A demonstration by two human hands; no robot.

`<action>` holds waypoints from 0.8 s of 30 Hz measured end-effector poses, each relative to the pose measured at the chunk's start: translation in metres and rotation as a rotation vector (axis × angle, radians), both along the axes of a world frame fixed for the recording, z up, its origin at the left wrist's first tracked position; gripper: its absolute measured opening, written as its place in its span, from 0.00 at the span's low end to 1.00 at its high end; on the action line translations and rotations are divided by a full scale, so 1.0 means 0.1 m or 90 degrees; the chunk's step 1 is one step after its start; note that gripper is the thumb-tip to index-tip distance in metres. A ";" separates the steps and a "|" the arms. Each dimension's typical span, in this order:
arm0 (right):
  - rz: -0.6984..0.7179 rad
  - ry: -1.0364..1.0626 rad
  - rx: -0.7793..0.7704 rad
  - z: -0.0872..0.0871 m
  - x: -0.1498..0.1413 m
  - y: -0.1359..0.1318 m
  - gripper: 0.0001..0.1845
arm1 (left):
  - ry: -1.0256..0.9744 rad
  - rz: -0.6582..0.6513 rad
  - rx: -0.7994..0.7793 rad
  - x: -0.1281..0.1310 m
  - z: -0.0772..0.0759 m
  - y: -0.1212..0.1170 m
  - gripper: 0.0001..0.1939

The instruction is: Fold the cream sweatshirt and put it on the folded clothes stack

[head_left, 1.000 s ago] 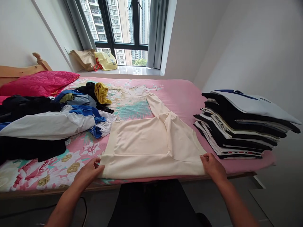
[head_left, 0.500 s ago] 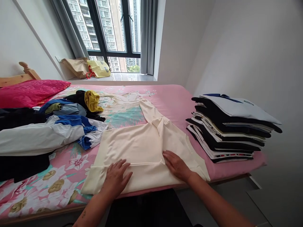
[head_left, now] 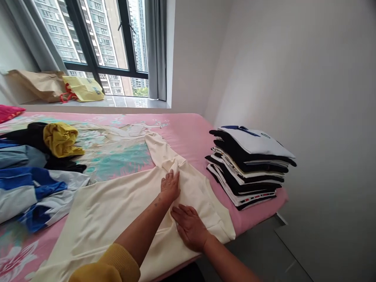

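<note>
A cream long-sleeved top lies spread on the bed, its right side folded inward and one sleeve stretching toward the far side. My left hand reaches across the top and has its fingers closed on the raised fold at the base of that sleeve. Closer to me, my right hand lies on the folded part with its fingers extended, the fingertips against the inner edge of the fold. Part of the top's near left side is hidden by my left forearm and mustard sleeve.
A tall stack of folded clothes stands at the bed's right edge. Rumpled blue and white clothing and a yellow garment lie on the left. Paper and yellow bags rest on the windowsill.
My left hand has moved from the near left of the top, up and right to the fold by the sleeve. My right hand stays at the fold. The view has turned right.
</note>
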State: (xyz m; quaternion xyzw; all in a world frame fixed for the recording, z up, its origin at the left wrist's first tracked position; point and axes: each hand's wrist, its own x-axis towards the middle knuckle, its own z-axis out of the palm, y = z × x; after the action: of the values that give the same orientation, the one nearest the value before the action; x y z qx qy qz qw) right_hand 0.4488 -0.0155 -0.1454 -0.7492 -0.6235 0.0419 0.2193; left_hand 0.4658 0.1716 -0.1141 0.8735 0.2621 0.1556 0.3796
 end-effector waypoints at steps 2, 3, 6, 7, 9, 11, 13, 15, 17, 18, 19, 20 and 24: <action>-0.003 0.015 0.004 -0.01 0.01 0.00 0.29 | -0.016 0.057 -0.077 0.14 -0.01 0.18 0.35; -0.004 0.022 0.004 -0.02 0.01 0.00 0.29 | -0.025 0.089 -0.108 0.17 -0.02 0.29 0.33; -0.006 0.038 0.007 -0.06 0.01 -0.01 0.28 | -0.082 0.214 -0.241 0.17 -0.04 0.61 0.27; -0.005 0.041 0.008 -0.08 0.00 -0.01 0.28 | -0.107 0.254 -0.294 0.14 -0.06 0.69 0.25; -0.003 0.040 0.007 -0.10 0.00 0.00 0.28 | -0.157 0.303 -0.407 0.06 -0.11 0.80 0.22; 0.000 0.029 0.004 -0.12 0.01 0.00 0.30 | -0.205 0.304 -0.516 -0.01 -0.16 0.84 0.20; 0.002 0.012 0.001 -0.15 0.01 0.01 0.31 | -0.249 0.284 -0.608 -0.06 -0.17 0.87 0.20; 0.005 -0.001 0.001 -0.16 0.01 0.01 0.32 | -0.273 0.270 -0.673 -0.07 -0.13 0.94 0.19; 0.006 -0.009 0.001 -0.17 0.01 0.00 0.33 | -0.277 0.260 -0.708 -0.06 -0.04 1.04 0.19; 0.006 -0.011 0.002 -0.16 0.01 0.00 0.33 | -0.273 0.253 -0.717 -0.04 0.02 1.09 0.18; 0.006 -0.012 0.001 -0.16 0.01 0.00 0.33 | -0.266 0.245 -0.723 -0.02 0.09 1.14 0.18; 0.006 -0.011 0.000 -0.15 0.01 0.00 0.32 | -0.256 0.235 -0.727 0.01 0.16 1.17 0.17; 0.007 -0.003 -0.001 -0.13 0.01 0.01 0.31 | -0.214 0.167 -0.719 0.15 0.49 1.11 0.14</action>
State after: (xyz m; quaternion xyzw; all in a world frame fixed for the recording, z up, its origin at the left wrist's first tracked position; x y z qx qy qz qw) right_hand 0.4501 -0.0147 -0.1582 -0.7462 -0.6279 0.0415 0.2172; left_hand 0.4813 0.2824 -0.0648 0.4605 0.3459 0.1737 0.7988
